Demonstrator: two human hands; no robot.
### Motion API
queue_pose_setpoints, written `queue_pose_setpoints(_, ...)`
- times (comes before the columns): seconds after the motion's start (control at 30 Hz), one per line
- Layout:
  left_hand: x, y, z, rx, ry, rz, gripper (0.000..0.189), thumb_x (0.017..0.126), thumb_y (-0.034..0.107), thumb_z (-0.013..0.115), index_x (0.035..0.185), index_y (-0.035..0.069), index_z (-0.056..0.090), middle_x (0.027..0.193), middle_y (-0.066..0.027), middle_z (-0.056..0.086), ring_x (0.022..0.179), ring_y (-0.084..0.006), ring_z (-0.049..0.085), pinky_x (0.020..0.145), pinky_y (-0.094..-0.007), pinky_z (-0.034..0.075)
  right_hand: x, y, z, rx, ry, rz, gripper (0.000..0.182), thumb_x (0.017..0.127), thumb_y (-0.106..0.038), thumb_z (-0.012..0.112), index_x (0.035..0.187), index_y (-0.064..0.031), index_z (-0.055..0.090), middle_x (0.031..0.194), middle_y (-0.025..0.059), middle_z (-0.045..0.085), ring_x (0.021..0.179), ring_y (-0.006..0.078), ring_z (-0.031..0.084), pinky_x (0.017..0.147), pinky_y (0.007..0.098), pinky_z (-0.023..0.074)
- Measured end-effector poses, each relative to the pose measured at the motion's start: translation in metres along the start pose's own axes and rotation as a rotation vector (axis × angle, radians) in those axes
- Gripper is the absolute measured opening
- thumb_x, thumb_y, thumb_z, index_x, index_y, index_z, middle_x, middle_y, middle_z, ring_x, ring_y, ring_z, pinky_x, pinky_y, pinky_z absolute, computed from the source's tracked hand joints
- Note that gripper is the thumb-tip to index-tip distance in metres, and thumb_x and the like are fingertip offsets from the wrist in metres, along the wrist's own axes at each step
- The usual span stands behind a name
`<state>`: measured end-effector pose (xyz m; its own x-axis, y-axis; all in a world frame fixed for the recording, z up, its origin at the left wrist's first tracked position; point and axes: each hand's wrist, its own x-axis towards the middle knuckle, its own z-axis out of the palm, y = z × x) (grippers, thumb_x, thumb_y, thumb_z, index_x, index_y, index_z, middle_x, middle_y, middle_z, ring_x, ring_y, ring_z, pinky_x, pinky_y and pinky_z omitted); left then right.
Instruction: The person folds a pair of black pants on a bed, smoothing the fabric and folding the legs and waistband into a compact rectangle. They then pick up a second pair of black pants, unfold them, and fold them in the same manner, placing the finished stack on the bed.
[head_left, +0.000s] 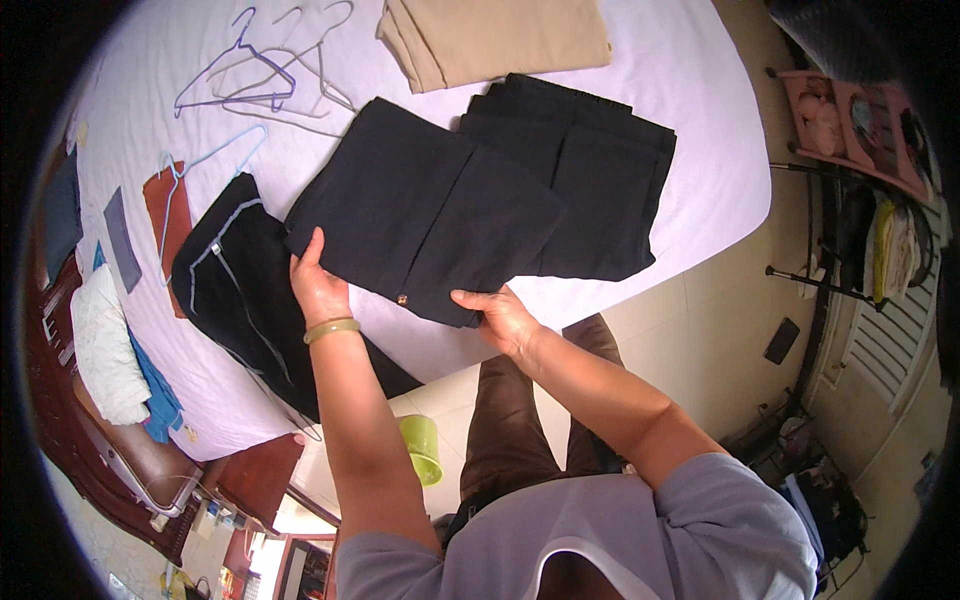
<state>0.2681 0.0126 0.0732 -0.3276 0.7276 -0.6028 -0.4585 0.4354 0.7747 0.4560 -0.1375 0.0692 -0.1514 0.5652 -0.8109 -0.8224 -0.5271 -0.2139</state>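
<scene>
A folded black garment (427, 210) with a small round button is held at its near edge by both hands. My left hand (319, 281) grips its left corner, thumb on top, a bangle at the wrist. My right hand (499, 315) pinches the near right corner, thumb on top. The garment's right side overlaps another folded black cloth (607, 187) on the bed. Left of my left hand lies a black garment with pale piping (240, 277). Beyond the held garment is folded tan cloth (502, 37).
On the bed's white sheet (705, 90) lie several wire hangers (247, 97), a light blue hanger (217, 150) and a reddish-brown cloth (169, 217). A green bin (422, 450) stands on the floor. A pink rack (847, 127) is at the right.
</scene>
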Motion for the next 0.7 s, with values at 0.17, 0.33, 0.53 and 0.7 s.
queue_pose_setpoints(0.17, -0.039, 0.030, 0.035, -0.079, 0.003, 0.058, 0.037, 0.080, 0.000, 0.068, 0.113, -0.006, 0.054, 0.114, -0.0193, 0.059, 0.101, -0.0298, 0.061, 0.088, -0.0441, 0.052, -0.037, -0.043, 0.012, 0.057, -0.054, -0.015, 0.053, 0.077, 0.003, 0.069, 0.126, -0.0015, 0.050, 0.119, 0.0100, 0.059, 0.112, 0.0242, 0.054, 0.102, 0.0379, 0.0376)
queue_pose_setpoints(0.33, -0.084, 0.049, 0.071, -0.086, -0.003, 0.145, 0.058, 0.082, 0.002, 0.068, 0.130, -0.010, 0.037, 0.119, -0.0257, 0.055, 0.104, -0.0347, 0.060, 0.092, -0.0530, 0.049, -0.078, -0.087, 0.015, 0.057, -0.075, -0.078, 0.048, 0.075, 0.005, 0.069, 0.121, -0.0021, 0.054, 0.111, 0.0099, 0.062, 0.105, 0.0235, 0.058, 0.097, 0.0374, 0.0421)
queue_pose_setpoints(0.53, -0.110, 0.035, 0.116, -0.208, -0.022, 0.061, 0.039, 0.083, -0.001, 0.065, 0.118, -0.006, 0.047, 0.110, -0.0196, 0.059, 0.097, -0.0282, 0.062, 0.086, -0.0452, 0.052, -0.103, -0.144, -0.011, -0.025, -0.089, -0.216, 0.033, 0.073, 0.002, 0.070, 0.105, 0.0004, 0.063, 0.101, 0.0112, 0.066, 0.095, 0.0237, 0.063, 0.092, 0.0355, 0.0457)
queue_pose_setpoints(0.7, -0.129, 0.015, 0.161, -0.262, -0.297, 0.044, 0.041, 0.090, 0.010, 0.058, 0.126, -0.006, 0.047, 0.127, -0.0213, 0.053, 0.114, -0.0321, 0.054, 0.103, -0.0493, 0.037, -0.123, -0.214, -0.014, -0.065, -0.016, -0.378, 0.053, 0.071, 0.000, 0.070, 0.121, 0.0035, 0.053, 0.110, 0.0138, 0.063, 0.101, 0.0272, 0.062, 0.092, 0.0405, 0.0484)
